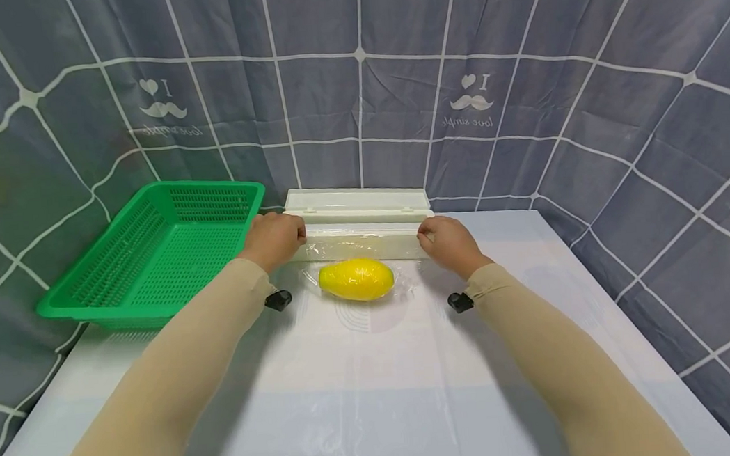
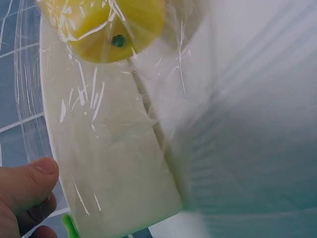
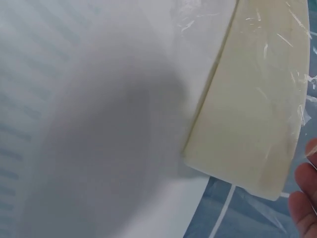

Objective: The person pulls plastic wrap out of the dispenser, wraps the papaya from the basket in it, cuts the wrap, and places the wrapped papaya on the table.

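Observation:
A white cling film dispenser box point(image 1: 361, 245) stands at the back of the table with its lid point(image 1: 357, 199) raised. Clear cling film point(image 2: 99, 99) stretches over its front and around a smooth yellow papaya-like fruit point(image 1: 356, 279) with greenish ends, which lies just in front. At the box's left end, my left hand point(image 1: 274, 239) pinches the film's edge between thumb and fingers. My right hand point(image 1: 450, 244) pinches the film at the opposite end, its fingertips point(image 3: 303, 206) just beyond the box corner in the right wrist view.
A green plastic basket point(image 1: 203, 255) with slotted sides stands on the left, close to my left forearm. Grey checked curtain point(image 1: 394, 94) hangs behind the table and along both sides. A white patterned cover point(image 1: 364, 423) lies over the table.

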